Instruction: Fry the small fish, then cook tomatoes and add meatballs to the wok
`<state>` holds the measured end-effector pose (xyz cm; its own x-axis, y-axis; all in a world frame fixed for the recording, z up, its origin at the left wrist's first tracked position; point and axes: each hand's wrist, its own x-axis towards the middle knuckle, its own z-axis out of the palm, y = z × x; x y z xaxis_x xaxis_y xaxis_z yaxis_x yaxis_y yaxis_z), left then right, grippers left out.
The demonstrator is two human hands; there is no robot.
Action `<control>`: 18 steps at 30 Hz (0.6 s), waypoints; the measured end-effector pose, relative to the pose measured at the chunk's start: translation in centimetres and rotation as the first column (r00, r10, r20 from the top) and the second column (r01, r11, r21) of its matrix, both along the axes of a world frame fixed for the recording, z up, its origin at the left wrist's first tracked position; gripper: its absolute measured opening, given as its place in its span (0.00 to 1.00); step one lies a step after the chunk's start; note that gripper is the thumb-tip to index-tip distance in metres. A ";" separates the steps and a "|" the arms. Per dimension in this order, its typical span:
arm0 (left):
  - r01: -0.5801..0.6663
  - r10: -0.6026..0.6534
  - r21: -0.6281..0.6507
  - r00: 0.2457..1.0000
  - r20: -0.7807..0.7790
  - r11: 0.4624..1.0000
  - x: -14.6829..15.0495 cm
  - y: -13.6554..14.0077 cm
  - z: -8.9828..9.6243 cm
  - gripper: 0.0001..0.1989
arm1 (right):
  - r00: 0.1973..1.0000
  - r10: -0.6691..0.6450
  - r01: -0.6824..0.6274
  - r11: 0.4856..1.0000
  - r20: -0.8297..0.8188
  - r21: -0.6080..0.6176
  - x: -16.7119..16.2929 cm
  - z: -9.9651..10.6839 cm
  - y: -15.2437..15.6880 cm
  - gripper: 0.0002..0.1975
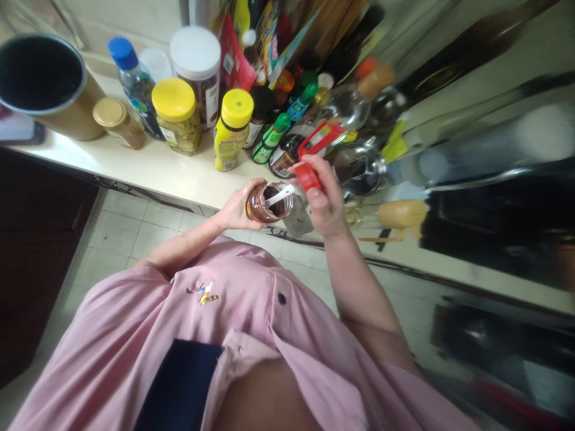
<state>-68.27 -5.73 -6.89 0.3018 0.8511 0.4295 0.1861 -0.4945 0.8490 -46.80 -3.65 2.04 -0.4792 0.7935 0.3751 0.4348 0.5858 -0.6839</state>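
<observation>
Jar [264,212]: we hold it uncovered, mouth leaning rightward, in line with the worktop's front edge; its height over that edge we cannot tell.
Spoon [279,196]: white, set in the jar's mouth, handle toward our right hand; whether they touch we cannot tell.
Left hand [238,206]: wrapped around the jar from the left.
Right hand [327,206]: pinching a red piece [308,177], just beside the jar's mouth.
Front edge: slants from upper left to lower right, passing beneath our hands.
Room to move: left of the jar, a pale strip runs between bottles and front edge; toward us, floor [150,224] shows before our shirt [238,275]. On the right, a glass jug [359,167] crowds near.
Worktop [179,178]: cream, its back lined with containers, a yellow bottle [232,134] nearest the jar.
Room: pale tiles underfoot, dark cabinet [38,239] past the worktop's left front edge; the right side blurs.
</observation>
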 end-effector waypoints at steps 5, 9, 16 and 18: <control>0.034 -0.035 -0.040 0.999 -0.028 0.999 -0.2 0.0 0.7 0.49 | 0.980 0.123 -0.137 0.987 0.158 0.086 -1.5 -0.1 -0.7 0.32; 0.087 -0.091 -0.084 0.995 -0.038 0.993 -0.9 0.0 1.5 0.47 | 0.965 0.164 -0.187 0.977 0.205 0.099 -1.8 -0.3 -1.0 0.31; 0.152 -0.147 -0.084 0.987 0.073 0.985 -0.8 -0.2 1.6 0.46 | 0.981 0.152 -0.173 0.966 0.122 0.191 -1.7 -0.9 -0.5 0.31; 0.130 -0.125 -0.070 0.989 0.077 0.989 -0.6 -0.3 1.7 0.46 | 0.982 0.124 -0.149 0.972 0.140 0.181 -2.0 -1.0 -0.4 0.32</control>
